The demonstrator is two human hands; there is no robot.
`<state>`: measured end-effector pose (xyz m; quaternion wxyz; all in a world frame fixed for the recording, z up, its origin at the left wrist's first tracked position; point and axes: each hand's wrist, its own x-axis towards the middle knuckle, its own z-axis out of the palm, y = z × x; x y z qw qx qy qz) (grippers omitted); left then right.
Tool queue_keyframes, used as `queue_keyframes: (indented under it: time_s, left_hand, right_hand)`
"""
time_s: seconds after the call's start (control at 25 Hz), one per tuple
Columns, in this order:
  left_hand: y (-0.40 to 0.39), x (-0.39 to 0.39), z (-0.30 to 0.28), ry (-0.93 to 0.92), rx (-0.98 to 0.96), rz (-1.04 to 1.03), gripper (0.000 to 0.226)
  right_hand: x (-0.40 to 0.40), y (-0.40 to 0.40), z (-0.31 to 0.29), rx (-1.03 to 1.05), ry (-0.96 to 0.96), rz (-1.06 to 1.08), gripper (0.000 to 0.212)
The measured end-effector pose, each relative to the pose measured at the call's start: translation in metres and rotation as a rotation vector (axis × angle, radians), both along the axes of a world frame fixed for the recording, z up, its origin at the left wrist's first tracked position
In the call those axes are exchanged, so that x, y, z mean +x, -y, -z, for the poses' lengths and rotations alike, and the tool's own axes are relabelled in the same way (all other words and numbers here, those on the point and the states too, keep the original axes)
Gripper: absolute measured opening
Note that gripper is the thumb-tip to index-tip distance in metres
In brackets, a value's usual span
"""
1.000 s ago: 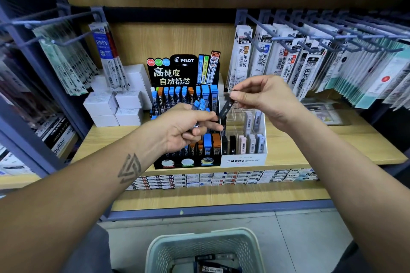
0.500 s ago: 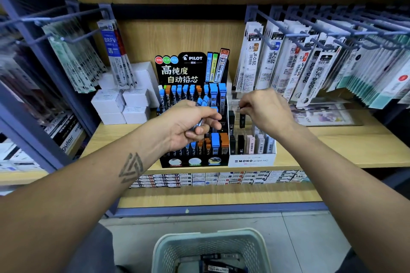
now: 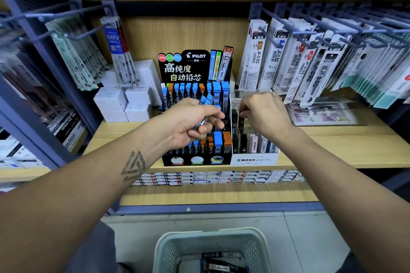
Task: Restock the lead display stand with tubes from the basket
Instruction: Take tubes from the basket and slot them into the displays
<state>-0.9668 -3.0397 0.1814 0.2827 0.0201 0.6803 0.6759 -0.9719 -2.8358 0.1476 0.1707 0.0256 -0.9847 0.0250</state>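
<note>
At 9 o'clock of the frame centre, white boxes (image 3: 124, 104) sit stacked on the wooden shelf (image 3: 332, 144), and the left hand (image 3: 190, 122) grips a bundle of blue-capped lead tubes (image 3: 205, 106) in front of the black Pilot display stand (image 3: 195, 117). At 3 o'clock of that stand, touching it, the white Mono stand (image 3: 255, 158) holds black and pale tubes, and the right hand (image 3: 264, 113) hovers above its rear rows, fingers curled downward beside a black tube (image 3: 241, 121); whether they pinch it cannot be told. At 6 o'clock, on the floor, the pale basket (image 3: 213, 241) holds more tubes.

Head view, downward, near shelf (image 3: 332, 139)
</note>
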Motion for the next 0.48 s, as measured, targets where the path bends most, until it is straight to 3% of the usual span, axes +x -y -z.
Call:
queue_keyframes:
  time_s: [0.16,0.36,0.44,0.48]
  left_hand:
    - [0.0,0.001,0.0,0.001,-0.002,0.004,0.022]
    - [0.001,0.003,0.002,0.067,0.028,0.056,0.018]
    - [0.002,0.006,0.001,0.109,0.052,0.083,0.022]
    - [0.002,0.007,0.001,0.122,0.064,0.097,0.025]
  right_hand:
    - [-0.002,-0.001,0.003,0.063,-0.02,0.027,0.012]
    - [0.005,-0.006,-0.003,-0.013,-0.08,0.012,0.017]
    - [0.008,-0.004,-0.012,-0.226,-0.098,-0.013,0.014]
    - [0.011,-0.001,-0.017,-0.441,-0.076,-0.041,0.012]
